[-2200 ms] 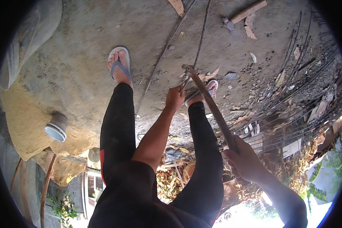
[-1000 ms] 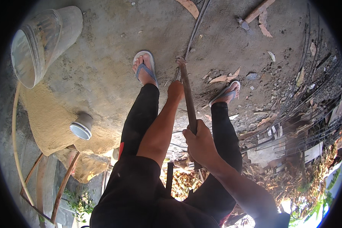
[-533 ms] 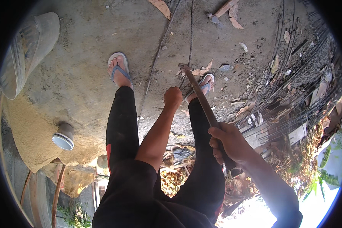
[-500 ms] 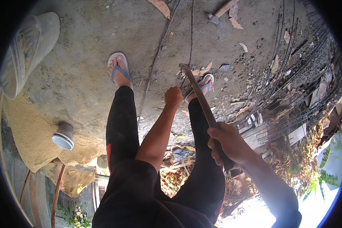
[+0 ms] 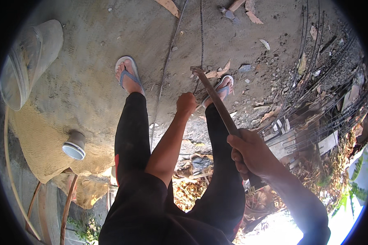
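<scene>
My right hand (image 5: pixel 252 153) is closed round the lower end of a long rusty steel bar with a notched head, which looks like a rebar bending wrench (image 5: pixel 217 99). It slants up and left, and its head meets a thin ribbed steel rod (image 5: pixel 202 36) on the ground. My left hand (image 5: pixel 186 103) is a fist, palm side hidden, at the near end of this rod beside my right foot. The rod seems to run into the fist. A second rod (image 5: pixel 167 61) lies between my feet, apart from both hands.
A hammer (image 5: pixel 228 13) lies at the far side near wood scraps (image 5: pixel 254 16). Bundled steel rods (image 5: pixel 310 57) and debris spread on the right. On the left are a sand pile (image 5: pixel 41 139), a small bucket (image 5: pixel 74 146) and a large translucent container (image 5: pixel 37 57).
The view has shifted slightly. My right hand and the wrench handle sit a little farther right; the wrench head stays at the rod. My left fist keeps its place.
</scene>
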Motion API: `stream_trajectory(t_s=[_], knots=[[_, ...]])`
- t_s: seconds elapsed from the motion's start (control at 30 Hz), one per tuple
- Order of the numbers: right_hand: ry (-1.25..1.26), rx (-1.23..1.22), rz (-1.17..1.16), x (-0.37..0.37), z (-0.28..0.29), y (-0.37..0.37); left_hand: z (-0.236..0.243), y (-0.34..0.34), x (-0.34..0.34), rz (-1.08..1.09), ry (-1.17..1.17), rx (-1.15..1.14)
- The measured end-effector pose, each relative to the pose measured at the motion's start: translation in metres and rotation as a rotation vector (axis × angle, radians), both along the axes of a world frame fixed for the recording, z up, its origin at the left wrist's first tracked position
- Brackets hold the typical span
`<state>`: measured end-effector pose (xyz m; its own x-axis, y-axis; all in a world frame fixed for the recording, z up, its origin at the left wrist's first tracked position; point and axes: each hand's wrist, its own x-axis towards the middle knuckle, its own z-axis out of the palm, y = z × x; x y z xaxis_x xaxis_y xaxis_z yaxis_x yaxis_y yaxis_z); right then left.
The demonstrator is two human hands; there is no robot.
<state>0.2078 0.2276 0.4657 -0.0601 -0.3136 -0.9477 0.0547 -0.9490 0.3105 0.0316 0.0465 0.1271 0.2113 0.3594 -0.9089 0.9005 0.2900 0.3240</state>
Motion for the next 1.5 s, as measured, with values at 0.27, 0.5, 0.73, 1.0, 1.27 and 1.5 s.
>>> stream_trajectory(t_s=[0.27,0.5,0.73,1.0,1.27,1.5], knots=[[-0.035,0.226,0.093,-0.047,-0.030,-0.043,-0.021,0.014,-0.028,-0.018,0.010,-0.054],[-0.009,0.271,0.166,-0.049,-0.047,-0.060,-0.033,0.011,-0.032,-0.005,0.037,-0.037],[-0.010,0.284,0.159,-0.057,-0.065,-0.055,-0.049,0.016,-0.039,-0.032,0.043,-0.036],[0.039,0.249,0.138,-0.052,-0.077,-0.049,-0.056,0.014,-0.038,0.024,0.149,-0.048],[0.077,0.240,0.037,-0.049,-0.082,-0.059,-0.056,0.021,-0.035,0.043,0.185,-0.090],[0.094,0.330,0.108,-0.057,-0.094,-0.075,-0.070,0.013,-0.046,0.020,0.187,-0.088]])
